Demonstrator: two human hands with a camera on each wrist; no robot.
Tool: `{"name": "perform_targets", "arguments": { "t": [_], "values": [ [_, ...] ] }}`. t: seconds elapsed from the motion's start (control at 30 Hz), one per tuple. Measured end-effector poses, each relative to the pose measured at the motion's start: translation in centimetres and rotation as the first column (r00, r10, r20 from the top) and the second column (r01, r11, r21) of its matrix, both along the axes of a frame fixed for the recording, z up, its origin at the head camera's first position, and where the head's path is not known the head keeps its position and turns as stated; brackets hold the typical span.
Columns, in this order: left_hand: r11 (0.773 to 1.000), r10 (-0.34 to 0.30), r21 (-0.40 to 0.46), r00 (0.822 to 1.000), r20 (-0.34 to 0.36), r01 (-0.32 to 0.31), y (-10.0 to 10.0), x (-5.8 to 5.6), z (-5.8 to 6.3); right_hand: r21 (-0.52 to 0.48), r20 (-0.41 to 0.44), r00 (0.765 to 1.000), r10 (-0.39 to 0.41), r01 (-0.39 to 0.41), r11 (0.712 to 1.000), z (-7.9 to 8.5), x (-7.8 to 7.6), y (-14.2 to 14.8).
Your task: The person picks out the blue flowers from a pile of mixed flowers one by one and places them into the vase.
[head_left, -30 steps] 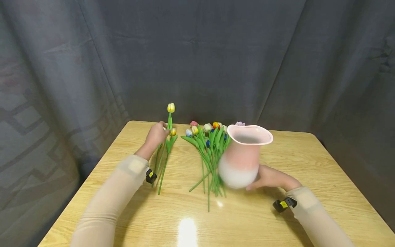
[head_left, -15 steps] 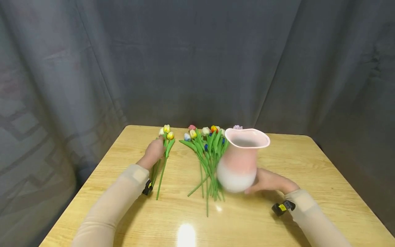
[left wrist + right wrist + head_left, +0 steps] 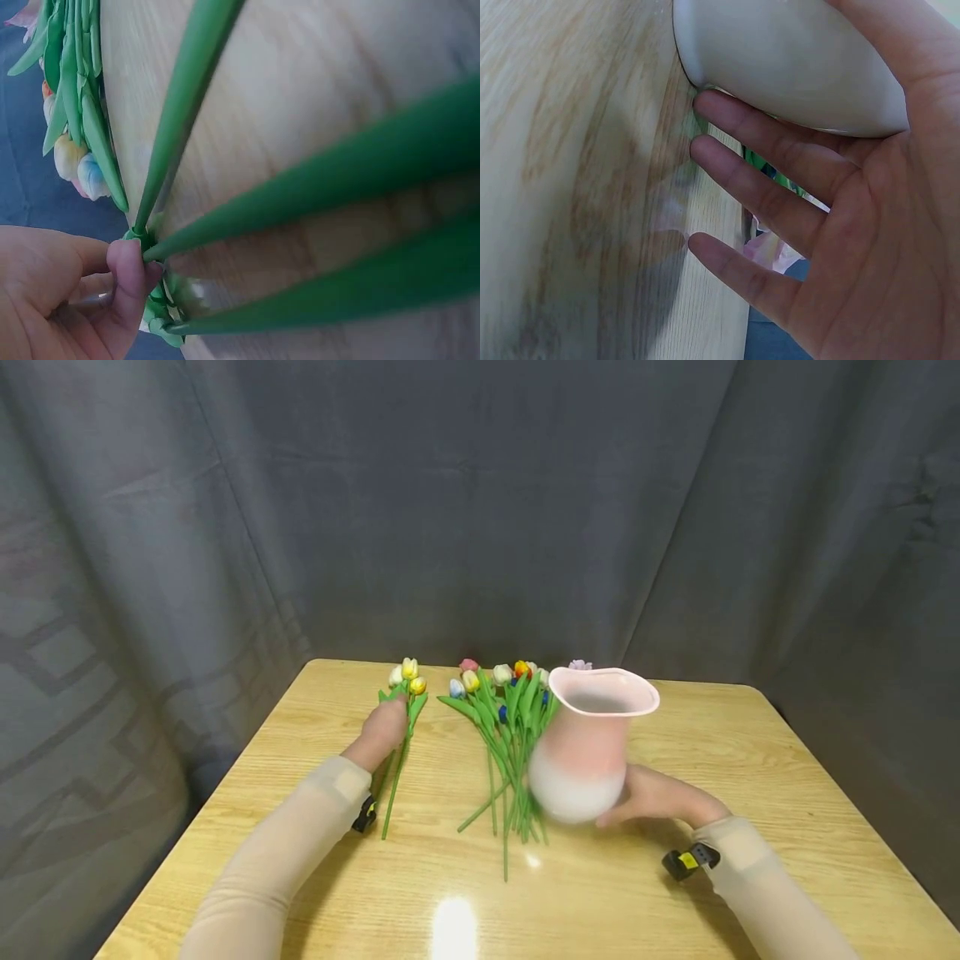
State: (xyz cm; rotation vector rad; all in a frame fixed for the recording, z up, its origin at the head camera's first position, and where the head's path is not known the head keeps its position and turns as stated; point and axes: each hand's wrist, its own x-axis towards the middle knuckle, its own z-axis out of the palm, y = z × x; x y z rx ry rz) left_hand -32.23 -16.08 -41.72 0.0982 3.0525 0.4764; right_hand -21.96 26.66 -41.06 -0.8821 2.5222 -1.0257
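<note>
At the table's left side my left hand [image 3: 386, 725] pinches the green stem [image 3: 315, 178] of an artificial tulip between thumb and fingers, just below the leaves. Two more tulip stems run alongside it; the three heads, white, pale yellow [image 3: 409, 668] and yellow-orange [image 3: 418, 686], lie close together past my fingertips. On the right, my right hand [image 3: 660, 795] holds the pink-and-white vase [image 3: 588, 743] low on its body, thumb on the near side. In the right wrist view the other fingers [image 3: 761, 199] spread beneath the vase's curve, fingertips at the tabletop.
Between my hands lies a loose pile of mixed-colour tulips [image 3: 513, 739], stems crossing and pointing toward me, partly behind the vase. A lilac flower [image 3: 580, 665] shows at the far edge. A grey curtain [image 3: 465, 510] hangs behind the wooden table [image 3: 337, 877].
My left hand has lowered the raised pale yellow tulip beside the other two on the left, then shifted slightly right. My right hand and the vase stay put.
</note>
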Motion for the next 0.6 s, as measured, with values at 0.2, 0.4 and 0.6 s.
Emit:
{"name": "perform_targets", "arguments": {
  "t": [0.2,0.4,0.6],
  "values": [
    [1.000,0.013,-0.014,1.000,0.016,-0.013,0.4,-0.1,0.3,0.001,0.003,1.000,-0.003,0.003,1.000,-0.2,-0.1,0.0],
    [0.997,0.009,-0.074,0.999,0.041,-0.006,0.8,-0.2,1.6,-0.004,0.008,1.000,-0.001,0.001,1.000,-0.2,-0.1,0.1],
    [0.986,0.044,-0.159,0.999,-0.003,-0.044,1.5,0.0,2.7,0.004,0.002,1.000,0.005,-0.005,1.000,-0.3,-0.2,0.2]
  ]
}}
